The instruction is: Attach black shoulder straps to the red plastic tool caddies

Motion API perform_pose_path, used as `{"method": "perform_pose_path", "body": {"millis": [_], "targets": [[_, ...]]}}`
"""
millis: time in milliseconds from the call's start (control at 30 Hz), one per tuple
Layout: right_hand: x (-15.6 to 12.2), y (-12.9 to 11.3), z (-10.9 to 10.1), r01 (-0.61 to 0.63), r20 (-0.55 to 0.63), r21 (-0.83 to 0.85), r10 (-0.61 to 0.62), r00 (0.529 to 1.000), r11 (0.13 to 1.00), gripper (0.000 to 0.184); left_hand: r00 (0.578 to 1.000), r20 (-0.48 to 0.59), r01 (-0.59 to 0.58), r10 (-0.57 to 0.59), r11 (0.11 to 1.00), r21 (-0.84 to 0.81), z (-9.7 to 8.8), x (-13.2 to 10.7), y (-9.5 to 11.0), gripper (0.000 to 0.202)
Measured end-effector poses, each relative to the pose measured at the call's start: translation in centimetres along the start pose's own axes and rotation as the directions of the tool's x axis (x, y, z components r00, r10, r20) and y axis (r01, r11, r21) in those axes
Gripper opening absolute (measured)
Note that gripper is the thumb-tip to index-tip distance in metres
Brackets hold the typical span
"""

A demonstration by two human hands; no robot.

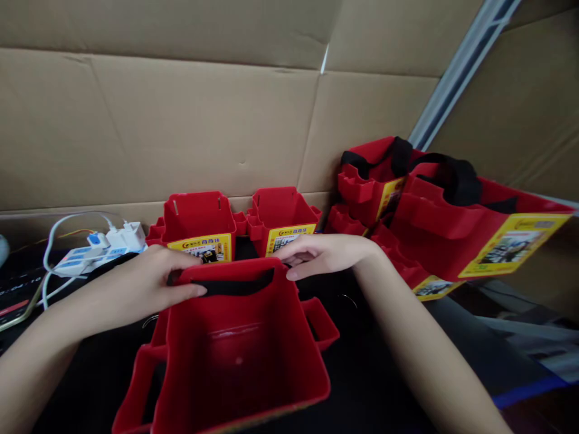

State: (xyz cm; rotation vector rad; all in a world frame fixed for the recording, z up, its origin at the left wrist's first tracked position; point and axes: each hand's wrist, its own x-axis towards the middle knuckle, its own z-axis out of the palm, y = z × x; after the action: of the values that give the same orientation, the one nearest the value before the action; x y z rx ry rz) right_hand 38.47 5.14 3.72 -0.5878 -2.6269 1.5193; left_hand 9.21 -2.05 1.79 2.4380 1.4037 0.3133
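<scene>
In front of me stands a red plastic box [239, 343] with an open top and side pockets. A black strap [235, 286] runs along the inside of its far wall. My left hand [167, 277] is closed over the far left corner, thumb inside by the strap and fingers behind the wall. At the far right corner, my right hand [316, 253] is bent with thumb and fingers close together. A bit of black strap shows under its fingers, which partly hide what they hold.
Two similar red boxes [199, 217] with yellow labels stand behind. Stacked red boxes with black straps [452, 205] rise at the right. A white power strip [99, 247] with plugs and cables lies at left. A cardboard wall [181, 126] closes off the back.
</scene>
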Motion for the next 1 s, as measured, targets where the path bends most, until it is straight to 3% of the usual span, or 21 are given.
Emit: {"method": "perform_pose_path", "body": {"millis": [100, 200, 333, 467, 567, 633, 733, 800, 933, 1000], "targets": [[0.1, 0.4, -0.6, -0.007, 0.105, 0.093, -0.003, 0.994, 0.996, 0.037, 0.997, 0.017, 0.078, -0.078, 0.997, -0.017, 0.5, -0.4, 0.3, 0.027], [0.3, 0.8, -0.1, 0.016, 0.097, -0.018, -0.014, 0.995, 1.0, 0.024, 0.994, -0.052, 0.097, -0.095, 0.994, 0.056, 1.3, -0.7, 0.6, 0.026], [1.3, 1.2, 0.9, 0.078, 0.002, -0.27, -0.08, 0.997, 0.96, 0.027, 0.995, -0.092, 0.037, -0.03, 0.996, 0.081, 2.0, -1.2, 1.0, 0.025], [2.7, 2.6, 1.0, 0.099, -0.057, -0.382, -0.13, 0.99, 0.919, 0.026, 0.994, -0.11, 0.021, -0.008, 0.992, 0.122, 2.1, -1.6, 1.1, 0.027], [2.9, 4.1, -0.1, 0.006, -0.27, -0.449, -0.142, 0.952, 0.894, 0.036, 0.992, -0.126, 0.018, 0.003, 0.986, 0.163, 1.8, -1.7, 1.2, 0.029], [2.5, 5.1, -1.3, -0.105, -0.493, -0.451, -0.15, 0.857, 0.886, 0.042, 0.998, -0.062, 0.009, 0.001, 0.985, 0.172, 1.4, -1.6, 1.2, 0.029], [1.4, 6.1, -3.0, -0.228, -0.727, -0.428, -0.183, 0.662, 0.875, 0.041, 0.999, 0.029, -0.029, 0.024, 0.987, 0.16, 1.0, -1.5, 1.1, 0.023], [0.6, 6.1, -3.8, -0.312, -0.827, -0.425, -0.224, 0.515, 0.85, 0.034, 0.999, 0.012, -0.042, 0.041, 0.988, 0.15, 0.9, -1.5, 0.8, 0.02], [-1.3, 4.2, -4.0, -0.576, -0.925, -0.365, -0.352, 0.14, 0.731, 0.024, 0.999, -0.032, 0.021, -0.015, 0.984, 0.174, 1.0, -1.9, 0.8, 0.022], [-2.4, 3.2, -4.1, -0.681, -0.944, -0.263, -0.327, 0.037, 0.683, 0.03, 0.998, -0.058, 0.051, -0.04, 0.98, 0.195, 1.1, -2.2, 1.2, 0.023]]}}
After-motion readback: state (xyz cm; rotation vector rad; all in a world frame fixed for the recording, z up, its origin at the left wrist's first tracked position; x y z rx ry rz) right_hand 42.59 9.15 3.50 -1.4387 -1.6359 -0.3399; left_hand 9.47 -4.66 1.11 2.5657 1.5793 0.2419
